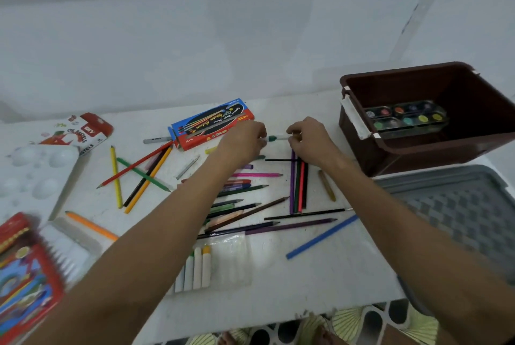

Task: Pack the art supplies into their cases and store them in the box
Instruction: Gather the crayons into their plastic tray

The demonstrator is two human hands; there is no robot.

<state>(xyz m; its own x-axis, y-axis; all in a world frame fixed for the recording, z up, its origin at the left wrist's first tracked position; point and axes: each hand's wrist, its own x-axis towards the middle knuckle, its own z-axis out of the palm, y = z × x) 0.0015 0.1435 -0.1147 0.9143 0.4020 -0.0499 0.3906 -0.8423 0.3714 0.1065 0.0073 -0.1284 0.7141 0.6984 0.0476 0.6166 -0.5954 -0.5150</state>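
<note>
My left hand [245,141] and my right hand [309,138] meet over the middle of the white table [320,269], each pinching one end of a white pen with a green tip [274,138]. Below them lie several loose coloured pencils [245,213]. A clear plastic tray [211,266] near the front edge holds white and yellow-tipped crayons. A red and blue watercolour case [214,121] lies just behind my left hand. The brown box [423,160] at the right holds a paint palette [404,119].
An oil pastels pack [80,133] and a white mixing palette [36,172] sit at the left. A red pencil case [25,275] lies at the front left. The grey box lid [457,213] lies at the right, before the brown box. A wall stands behind.
</note>
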